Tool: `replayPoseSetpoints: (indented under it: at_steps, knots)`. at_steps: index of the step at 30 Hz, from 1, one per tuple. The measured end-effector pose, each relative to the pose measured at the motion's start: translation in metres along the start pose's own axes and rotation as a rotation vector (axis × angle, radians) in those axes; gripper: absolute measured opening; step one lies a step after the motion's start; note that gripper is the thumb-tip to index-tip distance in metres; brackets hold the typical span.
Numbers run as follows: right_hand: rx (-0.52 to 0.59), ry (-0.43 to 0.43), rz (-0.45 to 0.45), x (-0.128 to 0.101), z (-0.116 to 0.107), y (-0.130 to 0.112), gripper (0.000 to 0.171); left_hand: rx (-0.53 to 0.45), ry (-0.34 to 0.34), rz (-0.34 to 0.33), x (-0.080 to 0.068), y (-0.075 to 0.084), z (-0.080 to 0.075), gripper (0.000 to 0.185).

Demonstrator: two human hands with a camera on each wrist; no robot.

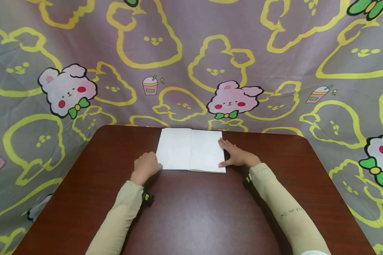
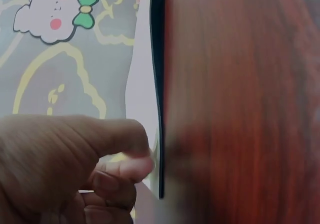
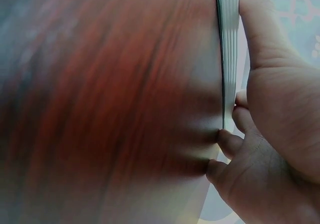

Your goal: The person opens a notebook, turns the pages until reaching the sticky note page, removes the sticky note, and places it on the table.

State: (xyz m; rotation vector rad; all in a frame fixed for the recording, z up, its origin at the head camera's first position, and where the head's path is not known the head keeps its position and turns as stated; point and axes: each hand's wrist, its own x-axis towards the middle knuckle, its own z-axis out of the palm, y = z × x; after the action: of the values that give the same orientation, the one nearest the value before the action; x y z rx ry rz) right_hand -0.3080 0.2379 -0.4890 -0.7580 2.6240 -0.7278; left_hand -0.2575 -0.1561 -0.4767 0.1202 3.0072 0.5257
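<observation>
An open book (image 1: 175, 148) with white pages lies flat near the far edge of the table. My left hand (image 1: 146, 165) is at its lower left corner, fingers curled, thumb and forefinger pinching the page edge. In the left wrist view, the dark cover (image 2: 158, 59) shows under the white page. At the right-hand side, my right hand (image 1: 237, 156) is spread, with its thumb on the page near the lower corner and fingertips along the edge. The right wrist view shows the stacked page edges (image 3: 229, 44) beside the thumb; other fingertips touch the table beside the book.
A dark reddish-brown table (image 1: 191, 212) with rounded far corners carries the book. Behind and around it hangs a grey curtain (image 1: 175, 35) with yellow outlines and cartoon animal heads. Small dark wrist cameras (image 1: 147, 198) sit at both cuffs.
</observation>
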Motion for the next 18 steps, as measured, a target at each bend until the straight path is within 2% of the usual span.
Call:
replayPoseSetpoints:
  at_steps: [4, 9, 12, 18]
  knots:
    - [-0.011, -0.006, 0.003, -0.001, -0.001, 0.000, 0.118, -0.027, -0.001, -0.015, 0.000, -0.005, -0.001, 0.039]
    - [-0.003, -0.008, 0.014, -0.001, -0.001, -0.001, 0.118, -0.008, 0.072, 0.015, -0.001, -0.004, -0.007, 0.027]
    - [-0.006, -0.012, 0.018, 0.000, 0.000, 0.000, 0.120, 0.017, 0.130, 0.035, 0.001, 0.003, -0.009, 0.020]
    - [-0.015, -0.012, 0.021, 0.001, 0.001, 0.002, 0.121, 0.092, 0.173, 0.068, 0.011, 0.026, -0.004, 0.037]
